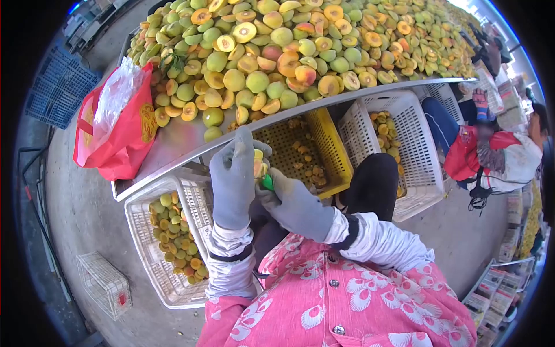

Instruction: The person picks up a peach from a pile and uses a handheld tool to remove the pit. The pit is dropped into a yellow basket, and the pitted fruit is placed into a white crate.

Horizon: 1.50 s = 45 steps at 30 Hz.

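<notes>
Both hands wear grey gloves and meet in front of the chest, over the yellow crate. My left hand [233,176] is closed around a cut piece of fruit [259,165] whose pale orange flesh shows. My right hand [295,203] grips a small tool with a green handle [267,183], its tip against or close to the fruit; the blade cannot be made out. Just beyond the hands lies a big heap of green and orange fruit [257,81], many of them halved, on a metal table [191,152].
A red bag [118,136] with clear plastic sits at the table's left end. Below are a yellow crate [329,144] and white crates [413,144] [151,254] holding fruit. A blue crate [60,87] stands far left, a small white basket [104,283] lower left. Another person [503,153] is at right.
</notes>
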Each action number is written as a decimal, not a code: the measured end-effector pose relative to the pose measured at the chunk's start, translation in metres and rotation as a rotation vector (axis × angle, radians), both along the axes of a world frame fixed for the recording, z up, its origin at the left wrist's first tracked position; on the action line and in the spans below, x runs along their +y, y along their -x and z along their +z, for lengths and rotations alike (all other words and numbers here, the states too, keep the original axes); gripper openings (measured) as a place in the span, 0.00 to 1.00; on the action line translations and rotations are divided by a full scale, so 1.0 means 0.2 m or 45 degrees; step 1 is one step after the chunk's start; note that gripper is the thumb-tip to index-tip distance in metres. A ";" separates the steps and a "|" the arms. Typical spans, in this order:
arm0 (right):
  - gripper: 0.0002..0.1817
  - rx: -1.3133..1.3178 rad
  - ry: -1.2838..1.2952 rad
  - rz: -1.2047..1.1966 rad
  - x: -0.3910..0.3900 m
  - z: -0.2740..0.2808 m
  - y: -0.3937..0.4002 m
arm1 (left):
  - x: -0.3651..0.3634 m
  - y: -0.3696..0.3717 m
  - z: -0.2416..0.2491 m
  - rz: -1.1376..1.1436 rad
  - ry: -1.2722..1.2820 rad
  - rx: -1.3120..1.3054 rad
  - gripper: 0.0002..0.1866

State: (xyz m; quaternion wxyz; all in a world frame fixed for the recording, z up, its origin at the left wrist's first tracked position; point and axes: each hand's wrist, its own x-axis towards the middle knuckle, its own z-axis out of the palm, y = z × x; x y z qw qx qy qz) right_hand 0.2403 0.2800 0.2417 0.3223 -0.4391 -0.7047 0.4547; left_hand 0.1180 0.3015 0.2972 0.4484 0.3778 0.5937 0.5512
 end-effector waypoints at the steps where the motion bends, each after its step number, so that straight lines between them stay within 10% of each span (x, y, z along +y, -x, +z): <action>1: 0.13 0.219 0.087 -0.032 -0.02 -0.01 0.02 | 0.01 0.02 0.00 -0.113 0.048 -0.088 0.31; 6: 0.10 0.709 1.487 0.259 0.06 0.20 -0.11 | 0.08 0.04 -0.16 -0.498 -0.216 0.042 0.31; 10: 0.14 0.614 1.494 0.181 0.07 0.17 -0.14 | 0.10 0.02 -0.18 -0.452 0.100 -0.776 0.21; 14: 0.20 0.416 1.724 0.261 0.17 0.21 -0.22 | 0.12 -0.10 -0.32 0.018 0.037 -0.058 0.24; 16: 0.20 0.422 1.716 0.274 0.16 0.19 -0.22 | 0.12 -0.11 -0.30 0.043 -0.096 0.285 0.24; 22: 0.18 0.299 1.501 0.097 0.14 0.20 -0.19 | 0.20 -0.10 -0.31 -0.275 0.384 -0.753 0.18; 26: 0.16 0.905 1.834 0.566 0.16 0.14 -0.29 | 0.16 -0.17 -0.34 -0.125 -0.126 -0.002 0.13; 30: 0.17 1.002 1.652 0.656 0.14 0.08 -0.29 | 0.19 -0.16 -0.36 -0.532 -0.179 -0.967 0.32; 34: 0.18 0.736 1.531 0.461 0.17 0.03 -0.28 | 0.19 -0.19 -0.51 -0.099 -0.195 -0.353 0.31; 38: 0.16 0.592 1.012 0.004 0.19 -0.11 -0.27 | 0.18 -0.21 -0.51 0.075 -0.352 -0.321 0.17; 40: 0.15 -0.099 -0.070 -0.309 0.20 -0.24 -0.28 | 0.16 -0.20 -0.48 -0.065 -0.295 -0.569 0.24; 42: 0.16 -0.142 -0.005 -0.289 0.20 -0.24 -0.30 | 0.15 -0.23 -0.43 -0.081 -0.263 -0.387 0.17; 45: 0.15 0.330 0.744 -0.258 0.19 -0.07 -0.29 | 0.13 -0.24 -0.41 -0.068 -0.185 -0.972 0.08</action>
